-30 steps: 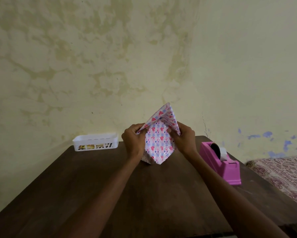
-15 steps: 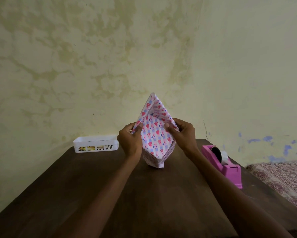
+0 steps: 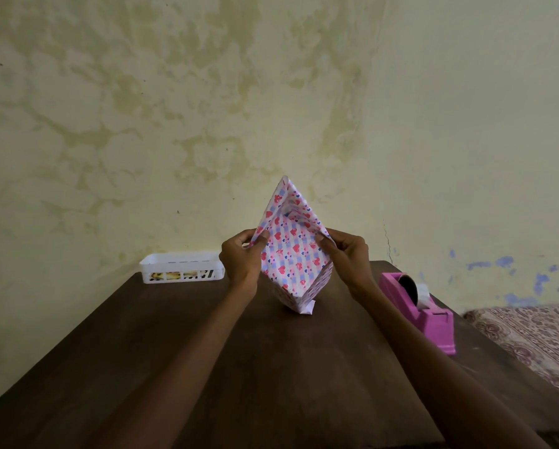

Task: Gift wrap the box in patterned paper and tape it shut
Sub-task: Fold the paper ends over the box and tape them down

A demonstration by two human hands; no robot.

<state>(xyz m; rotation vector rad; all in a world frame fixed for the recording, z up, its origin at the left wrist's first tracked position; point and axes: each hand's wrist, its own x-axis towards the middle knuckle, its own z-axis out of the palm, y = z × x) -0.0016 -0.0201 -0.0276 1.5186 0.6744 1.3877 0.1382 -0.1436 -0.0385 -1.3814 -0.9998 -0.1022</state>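
As left hand (image 3: pixel 241 259), right hand (image 3: pixel 349 254) pinch paper (image 3: pixel 291 257), upright

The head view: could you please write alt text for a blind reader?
A left hand and a right hand pinch the heart-patterned paper at the open end of a box stood upright on a dark table, the top flap pointing up. Pink tape dispenser right; white basket back left.

A plain room in a home: a stained yellowish plaster wall (image 3: pixel 174 124) rises behind the fingers (image 3: pixel 339 236), a dark wooden tabletop (image 3: pixel 271 367) lies below them, and a bed (image 3: pixel 530 335) with a patterned cover stands to their right.
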